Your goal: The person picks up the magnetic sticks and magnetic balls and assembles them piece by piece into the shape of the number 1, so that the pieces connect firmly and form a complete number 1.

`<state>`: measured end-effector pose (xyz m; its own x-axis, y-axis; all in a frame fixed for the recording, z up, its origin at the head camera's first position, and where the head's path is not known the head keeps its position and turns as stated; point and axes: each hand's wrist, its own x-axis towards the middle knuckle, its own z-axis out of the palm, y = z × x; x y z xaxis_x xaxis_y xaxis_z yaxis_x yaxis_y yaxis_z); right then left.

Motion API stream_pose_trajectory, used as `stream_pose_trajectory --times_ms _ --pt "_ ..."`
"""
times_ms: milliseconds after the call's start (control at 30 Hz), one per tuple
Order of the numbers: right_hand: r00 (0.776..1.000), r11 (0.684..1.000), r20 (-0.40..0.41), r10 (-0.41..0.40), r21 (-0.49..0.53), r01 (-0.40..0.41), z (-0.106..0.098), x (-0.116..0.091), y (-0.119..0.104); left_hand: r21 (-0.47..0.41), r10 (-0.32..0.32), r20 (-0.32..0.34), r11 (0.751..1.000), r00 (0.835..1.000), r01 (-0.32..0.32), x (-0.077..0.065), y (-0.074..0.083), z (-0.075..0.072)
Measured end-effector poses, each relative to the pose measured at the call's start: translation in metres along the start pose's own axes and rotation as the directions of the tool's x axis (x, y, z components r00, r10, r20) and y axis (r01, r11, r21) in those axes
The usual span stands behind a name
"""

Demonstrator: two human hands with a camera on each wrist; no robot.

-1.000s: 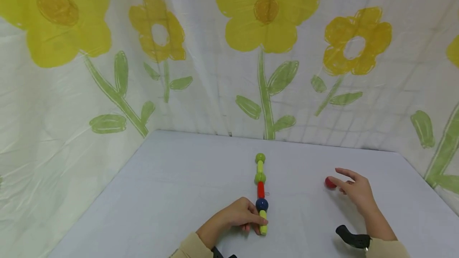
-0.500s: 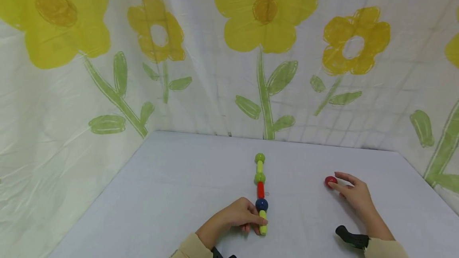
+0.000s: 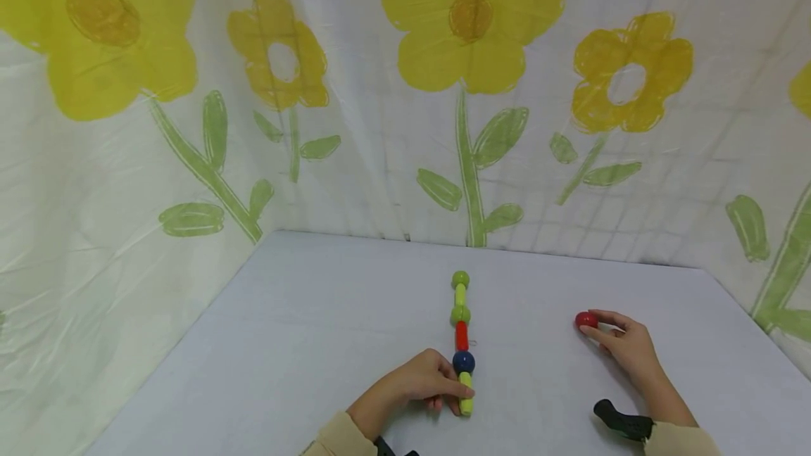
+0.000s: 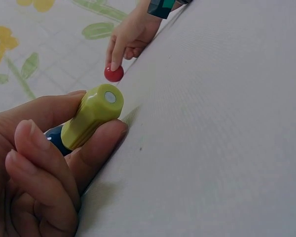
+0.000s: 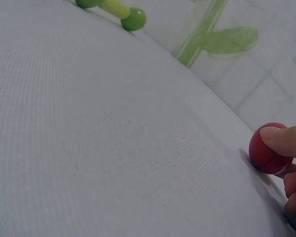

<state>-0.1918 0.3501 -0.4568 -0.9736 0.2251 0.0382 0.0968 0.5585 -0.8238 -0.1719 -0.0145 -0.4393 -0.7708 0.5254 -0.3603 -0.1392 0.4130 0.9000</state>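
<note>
My left hand (image 3: 424, 380) pinches a yellow-green rod (image 3: 465, 403) between thumb and finger, at the near end of a straight chain on the table. In the left wrist view, the rod's free end shows a round silvery disc. Beyond the rod come a dark blue ball (image 3: 464, 362), a red rod (image 3: 462, 336), a green ball (image 3: 460, 314), another yellow-green rod (image 3: 460, 294) and a far green ball (image 3: 460, 278). Off to the right, my right hand (image 3: 629, 347) holds a red ball (image 5: 269, 150) between thumb and finger, at or just above the table.
A white cloth covers the table (image 3: 329, 301). Behind it hangs a pale curtain (image 3: 367, 146) with painted yellow flowers. A black strap end (image 3: 624, 422) sticks out from the right wrist.
The raised finger of my right hand has come down to the red ball, which now sits between finger and thumb. The left hand and the chain stay as they were.
</note>
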Motion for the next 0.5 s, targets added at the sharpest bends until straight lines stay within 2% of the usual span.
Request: stream_pose_trajectory --times_ms 267,500 --pt "1.000 1.000 -0.017 0.008 -0.021 -0.008 0.0008 0.0007 0.0014 0.010 -0.004 -0.005 1.000 1.000 0.004 0.0018 0.0007 -0.0002" --pt "0.998 0.998 -0.044 -0.043 -0.054 0.040 0.0052 -0.0001 0.0039 0.030 -0.016 -0.015 0.999 1.000 0.016 0.0035 -0.0017 -0.0004"
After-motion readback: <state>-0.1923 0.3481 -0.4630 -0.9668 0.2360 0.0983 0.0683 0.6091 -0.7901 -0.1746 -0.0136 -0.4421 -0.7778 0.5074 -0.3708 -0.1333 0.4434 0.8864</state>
